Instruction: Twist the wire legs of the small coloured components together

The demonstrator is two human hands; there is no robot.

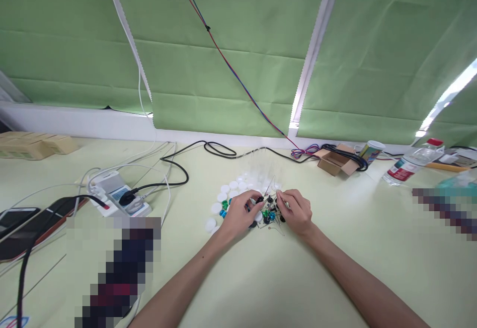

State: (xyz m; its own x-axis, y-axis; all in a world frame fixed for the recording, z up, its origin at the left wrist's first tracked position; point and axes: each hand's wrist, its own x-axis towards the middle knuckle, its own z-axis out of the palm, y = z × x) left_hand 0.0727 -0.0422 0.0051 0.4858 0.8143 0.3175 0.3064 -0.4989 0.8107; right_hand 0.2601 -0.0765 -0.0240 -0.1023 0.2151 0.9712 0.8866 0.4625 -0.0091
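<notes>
My left hand (240, 212) is closed in a pinch over the pile, a small black part (260, 200) with a thin wire rising from it at its fingertips. Close by on the right, my right hand (297, 209) has thumb and forefinger pressed together on a thin wire (275, 185). Beneath and between the hands lie small black pieces, a blue piece (272, 215) and thin leads. White discs (216, 208) spread to the left, with a green piece (224, 204) and another blue piece (222, 213) among them. Both palms hide part of the pile.
Behind the pile stand thin clear strips (263, 161). A black cable (219, 155) runs along the back to an open cardboard box (337, 161). A water bottle (412, 161) stands at right; a power strip (124, 201) with plugs and a phone (17, 216) lie left.
</notes>
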